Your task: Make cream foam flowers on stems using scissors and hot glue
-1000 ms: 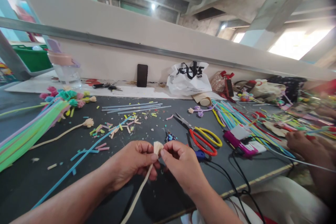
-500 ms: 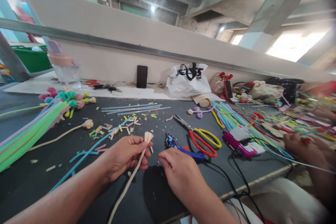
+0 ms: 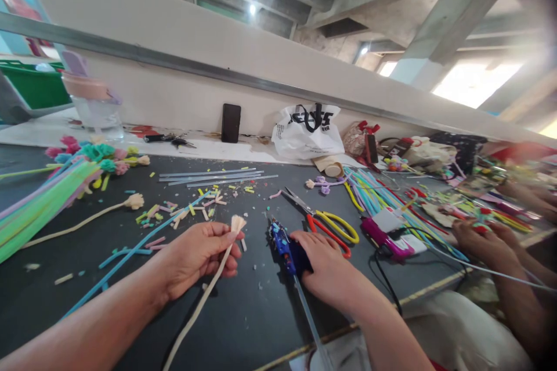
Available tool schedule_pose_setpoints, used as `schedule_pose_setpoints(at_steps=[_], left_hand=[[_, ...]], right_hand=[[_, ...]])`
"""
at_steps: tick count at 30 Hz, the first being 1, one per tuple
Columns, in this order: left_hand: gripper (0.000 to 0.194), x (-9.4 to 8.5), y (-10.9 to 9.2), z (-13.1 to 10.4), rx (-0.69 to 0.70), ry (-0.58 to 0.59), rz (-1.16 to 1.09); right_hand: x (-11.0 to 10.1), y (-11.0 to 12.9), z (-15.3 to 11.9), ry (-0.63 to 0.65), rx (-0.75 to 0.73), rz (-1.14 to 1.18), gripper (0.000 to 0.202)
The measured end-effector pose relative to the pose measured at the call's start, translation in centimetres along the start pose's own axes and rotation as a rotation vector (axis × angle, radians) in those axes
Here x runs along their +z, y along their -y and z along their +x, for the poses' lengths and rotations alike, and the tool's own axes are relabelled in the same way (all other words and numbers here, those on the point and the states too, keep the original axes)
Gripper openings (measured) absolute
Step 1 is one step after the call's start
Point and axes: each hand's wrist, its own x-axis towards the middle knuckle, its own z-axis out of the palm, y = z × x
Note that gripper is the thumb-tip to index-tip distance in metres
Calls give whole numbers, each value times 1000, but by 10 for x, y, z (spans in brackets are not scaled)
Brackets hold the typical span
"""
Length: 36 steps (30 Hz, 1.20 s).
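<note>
My left hand [image 3: 209, 255] pinches a cream pipe-cleaner stem [image 3: 200, 304] just below its frayed, tufted tip. Right of it, my right hand [image 3: 319, 258] is wrapped round the handle of a blue glue gun [image 3: 282, 246], whose nozzle points away from me. A clear glue stick [image 3: 310, 316] sticks out of the gun's rear. Scissors [image 3: 333, 227] with red and yellow handles lie open just beyond my right hand. Another cream stem with a tufted head [image 3: 134, 202] rests on the dark table at the left.
Cut pipe-cleaner bits [image 3: 174, 214] and clear glue sticks [image 3: 213, 176] lie on the table. Coloured stems [image 3: 65, 200] are bundled at the left. A magenta glue gun [image 3: 385, 239] lies at the right, near another person's hands [image 3: 483, 243]. A phone [image 3: 231, 123] leans on the back wall.
My right hand has moved onto the blue glue gun and taken hold of it; the gun has turned, and its glue stick now shows. The view has shifted slightly. My left hand keeps its pinch.
</note>
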Motion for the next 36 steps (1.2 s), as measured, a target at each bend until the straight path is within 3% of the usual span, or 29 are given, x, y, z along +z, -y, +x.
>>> schedule_pose_setpoints(at_steps=[5, 8, 11, 13, 15, 18, 21, 25, 36], left_hand=[[19, 1, 0, 0, 0, 18, 3], [18, 1, 2, -1, 38, 54, -23], [17, 2, 3, -2, 76, 67, -36], [19, 2, 3, -2, 84, 52, -33], [21, 3, 3, -1, 91, 39, -38], [21, 3, 2, 0, 99, 21, -61], [19, 3, 1, 0, 103, 10, -81], [17, 3, 0, -2, 123, 30, -107], [18, 5, -1, -3, 145, 24, -107]], right_hand=[[-1, 3, 9, -75, 60, -52, 59], [-8, -4, 12, -246, 70, -1, 54], [-14, -13, 11, -484, 130, 329, 46], [-15, -12, 8, -561, 171, 621, 39], [-13, -3, 4, -544, 204, 839, 33], [-6, 17, -3, -415, 215, 946, 31], [-3, 35, -7, -318, 109, 784, 24], [-8, 46, -9, -293, -110, 526, 14], [-8, 46, -4, -189, -138, 359, 30]])
